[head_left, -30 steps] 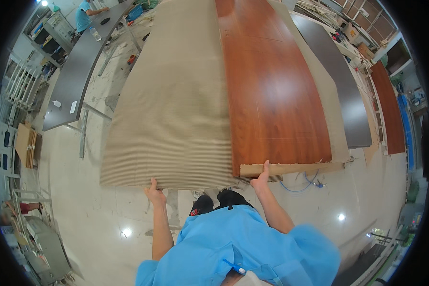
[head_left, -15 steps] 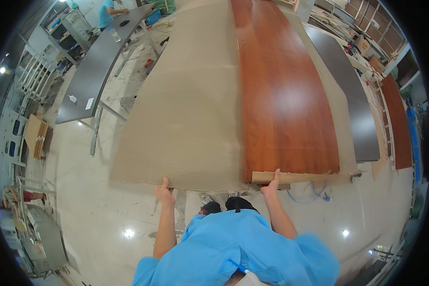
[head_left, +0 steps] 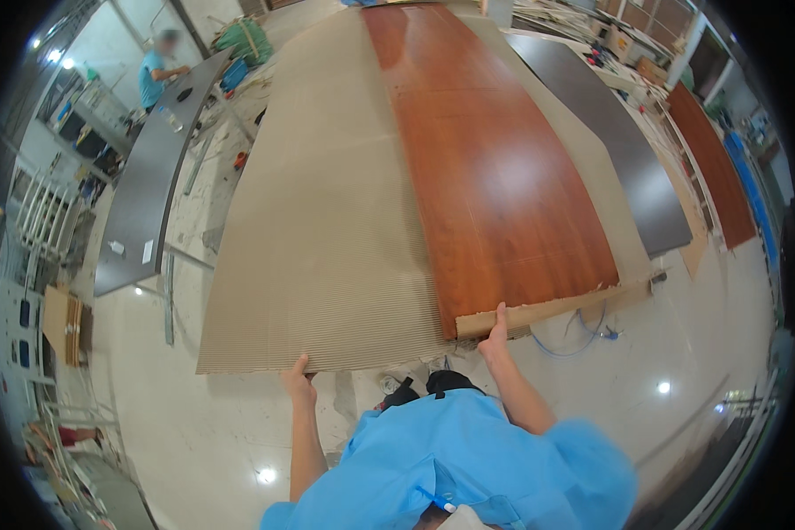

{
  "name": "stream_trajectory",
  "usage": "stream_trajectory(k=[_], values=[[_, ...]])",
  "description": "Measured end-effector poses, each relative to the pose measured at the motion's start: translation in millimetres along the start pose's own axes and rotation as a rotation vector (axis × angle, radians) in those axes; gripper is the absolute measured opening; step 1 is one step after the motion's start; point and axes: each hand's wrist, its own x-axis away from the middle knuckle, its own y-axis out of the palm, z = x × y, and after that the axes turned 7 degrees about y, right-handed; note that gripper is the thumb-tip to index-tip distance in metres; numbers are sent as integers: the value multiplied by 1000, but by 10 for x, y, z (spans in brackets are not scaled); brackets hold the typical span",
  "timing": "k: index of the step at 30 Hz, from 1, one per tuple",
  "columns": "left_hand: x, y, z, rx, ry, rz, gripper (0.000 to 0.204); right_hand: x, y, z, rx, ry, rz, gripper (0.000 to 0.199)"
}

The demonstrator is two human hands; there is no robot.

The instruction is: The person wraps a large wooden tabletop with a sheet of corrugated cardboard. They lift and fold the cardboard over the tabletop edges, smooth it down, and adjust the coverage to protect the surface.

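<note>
Since earlier frame, both hands unmoved on near edge. Left hand [head_left: 299, 382] grips corrugated cardboard sheet [head_left: 318, 238]; right hand [head_left: 495, 334] clasps near end of reddish wood-veneer panel [head_left: 495, 168], lying right of centre. Alignment likely underway.

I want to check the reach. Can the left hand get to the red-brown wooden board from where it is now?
Probably yes. The left hand holds the near edge of the cardboard sheet, and the wooden board lies just to its right, with nothing between them.
</note>
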Motion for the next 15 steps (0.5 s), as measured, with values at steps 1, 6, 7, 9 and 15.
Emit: stream_trajectory(k=[1, 6, 7, 9, 15], values=[[19, 31, 46, -17, 36, -13, 40, 15, 3, 2, -2, -6, 37, 64], [200, 375, 306, -164, 246, -49, 35, 24, -15, -5, -21, -48, -60, 66], [239, 458, 375, -172, 317, -76, 32, 23, -14, -8, -23, -47, -52, 66], [355, 616, 499, -185, 422, -130, 28, 27, -12, -11, -37, -24, -95, 66], [833, 1080, 714, -273, 437, -262, 17, 22, -13, -7, -25, -72, -79, 65]])
